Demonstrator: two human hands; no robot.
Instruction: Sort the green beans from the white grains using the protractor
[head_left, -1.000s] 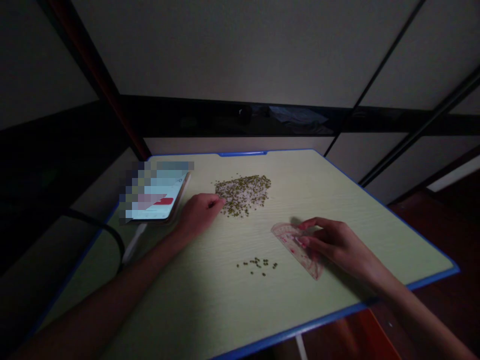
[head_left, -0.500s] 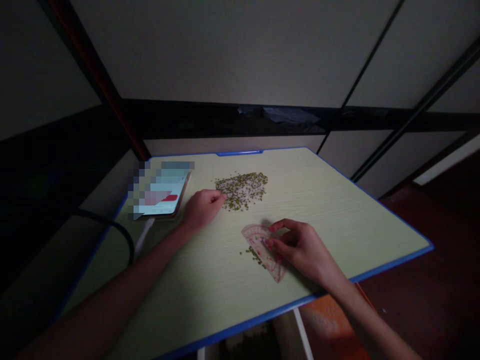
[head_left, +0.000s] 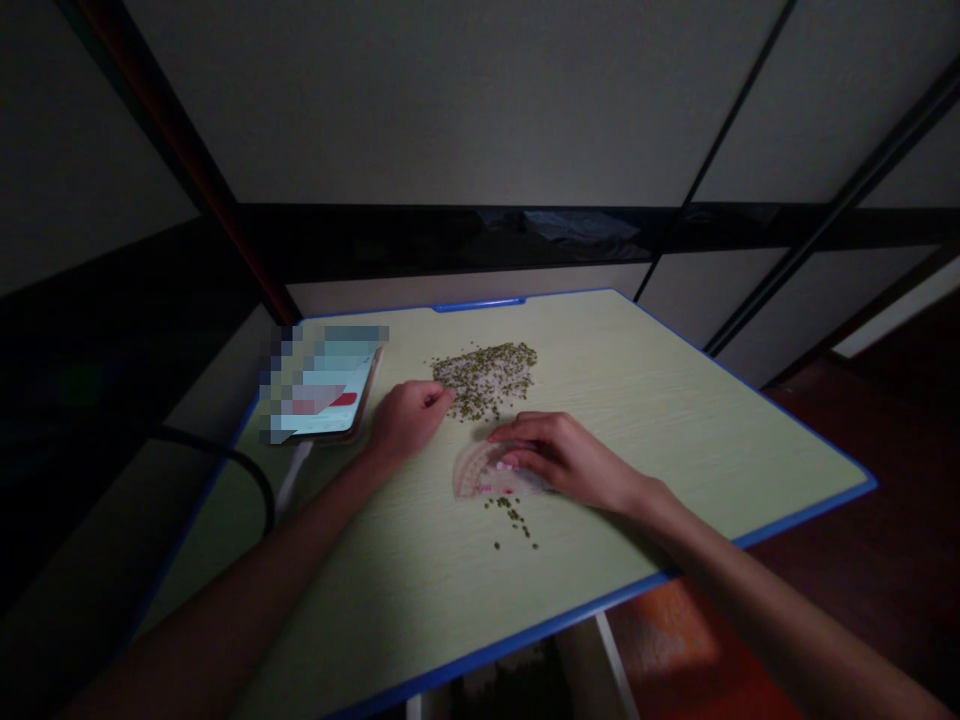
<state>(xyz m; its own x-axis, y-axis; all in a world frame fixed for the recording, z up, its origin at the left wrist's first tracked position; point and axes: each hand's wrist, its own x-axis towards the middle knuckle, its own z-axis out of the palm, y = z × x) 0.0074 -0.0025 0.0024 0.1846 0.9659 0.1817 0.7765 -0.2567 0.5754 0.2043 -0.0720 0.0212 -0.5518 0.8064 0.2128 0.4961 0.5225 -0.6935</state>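
My right hand (head_left: 559, 455) pinches a clear protractor (head_left: 476, 480) with red markings and holds it low over the table, its straight edge toward me. Just in front of that edge lies a small loose group of green beans (head_left: 513, 515), like mung beans. Farther back is a spread-out pile of green beans mixed with pale grains (head_left: 487, 378). At the pile's near left edge rests my left hand (head_left: 411, 415), its fingers curled closed. Whatever those fingers hold, if anything, is hidden.
The table (head_left: 645, 370) has a pale top and a blue rim. A phone (head_left: 326, 395), partly blurred out, lies at the left with a white cable (head_left: 292, 475). Below the front edge is an open drawer or box (head_left: 611, 650) with dark contents. Cabinet panels stand behind.
My right hand has moved left with the protractor, across the small bean group, then turned it and drawn it back beyond the beans, which are rearranged. My left hand stays by the pile.
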